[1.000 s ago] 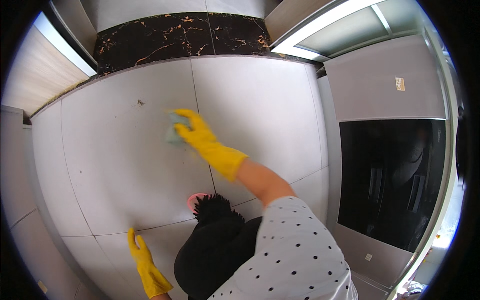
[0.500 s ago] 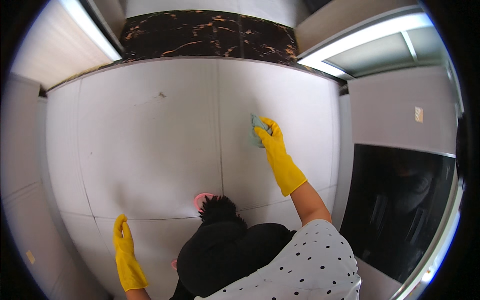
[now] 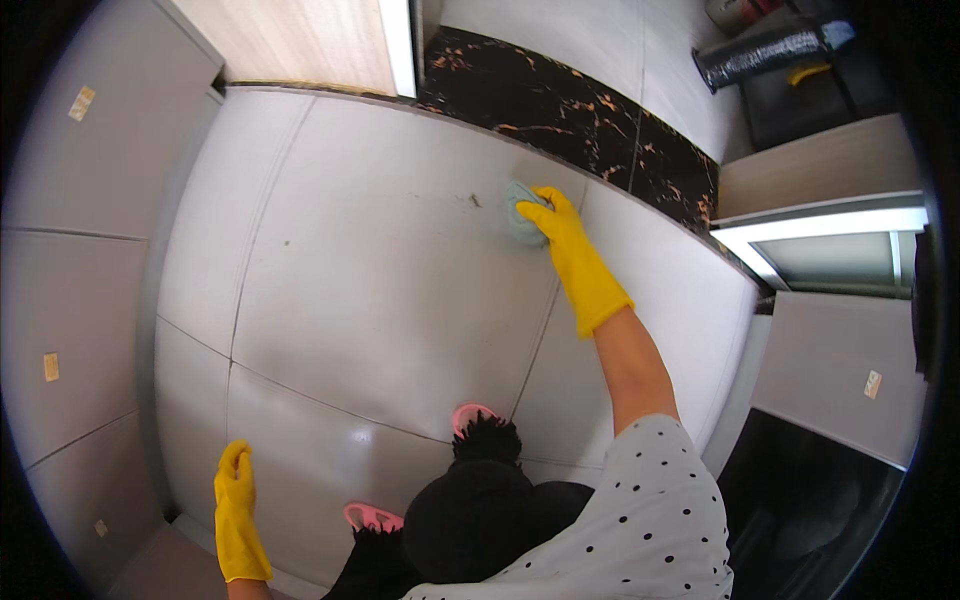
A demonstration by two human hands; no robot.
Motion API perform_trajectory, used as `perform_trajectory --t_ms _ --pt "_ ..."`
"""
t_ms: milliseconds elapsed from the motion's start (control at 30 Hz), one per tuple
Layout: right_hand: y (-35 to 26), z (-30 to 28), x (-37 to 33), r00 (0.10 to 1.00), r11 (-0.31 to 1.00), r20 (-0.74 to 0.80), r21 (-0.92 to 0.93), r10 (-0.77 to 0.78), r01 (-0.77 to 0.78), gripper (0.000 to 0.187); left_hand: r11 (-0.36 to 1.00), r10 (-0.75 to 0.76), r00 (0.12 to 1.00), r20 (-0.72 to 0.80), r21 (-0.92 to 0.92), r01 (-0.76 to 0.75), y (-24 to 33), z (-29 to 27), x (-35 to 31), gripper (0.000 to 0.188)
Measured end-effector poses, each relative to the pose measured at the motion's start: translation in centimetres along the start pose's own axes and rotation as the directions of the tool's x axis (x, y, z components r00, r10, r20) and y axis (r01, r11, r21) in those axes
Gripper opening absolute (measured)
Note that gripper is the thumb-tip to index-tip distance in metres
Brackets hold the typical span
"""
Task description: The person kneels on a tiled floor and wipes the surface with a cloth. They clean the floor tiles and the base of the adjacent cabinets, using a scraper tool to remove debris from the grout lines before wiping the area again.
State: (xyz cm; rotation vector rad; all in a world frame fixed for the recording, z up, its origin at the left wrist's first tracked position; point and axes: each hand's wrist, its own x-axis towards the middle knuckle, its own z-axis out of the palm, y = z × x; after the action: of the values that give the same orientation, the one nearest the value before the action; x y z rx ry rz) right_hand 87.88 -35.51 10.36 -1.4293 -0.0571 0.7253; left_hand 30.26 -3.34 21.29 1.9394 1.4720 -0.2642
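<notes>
My right hand [image 3: 548, 214], in a yellow rubber glove, presses a crumpled pale green cloth [image 3: 522, 218] on the light floor tiles [image 3: 380, 260]. Its fingers are closed round the cloth's right side. Just left of the cloth, a small dark smudge [image 3: 475, 200] marks the tile. At the lower left my left hand [image 3: 236, 485], also yellow-gloved, hangs over the floor with nothing in it. The fingers there are loosely bent, and the thumb lies a little apart from them.
A black marble threshold strip [image 3: 560, 110] crosses the far side. Grey cabinets [image 3: 90, 310] line the left, with a dark glossy panel [image 3: 800, 490] at the lower right. My feet wear pink slippers [image 3: 372, 517]. Beyond the threshold lies a black cylindrical object [image 3: 760, 58].
The view has turned left. My right hand has moved the cloth up and left across the tile, closer to the smudge and the threshold. My left hand stays low and to the left.
</notes>
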Motion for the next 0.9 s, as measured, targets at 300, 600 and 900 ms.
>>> perform_trajectory --t_ms 300,600,900 --pt "2.1 2.1 -1.7 0.985 0.985 0.041 -0.026 0.169 -0.168 0.059 0.96 0.258 0.958 0.125 -0.141 -0.241 16.8 7.1 0.0 0.035" --pt "-0.3 13.0 -10.0 0.716 0.755 0.578 0.243 0.39 -0.608 0.061 0.5 0.866 0.5 -0.028 0.049 -0.864 29.2 13.6 0.3 0.053" --pt "0.5 13.6 -12.4 0.677 0.972 0.701 -0.107 0.223 -0.21 0.086 0.571 0.227 0.922 0.315 -0.809 0.137 25.6 14.4 1.1 0.021"
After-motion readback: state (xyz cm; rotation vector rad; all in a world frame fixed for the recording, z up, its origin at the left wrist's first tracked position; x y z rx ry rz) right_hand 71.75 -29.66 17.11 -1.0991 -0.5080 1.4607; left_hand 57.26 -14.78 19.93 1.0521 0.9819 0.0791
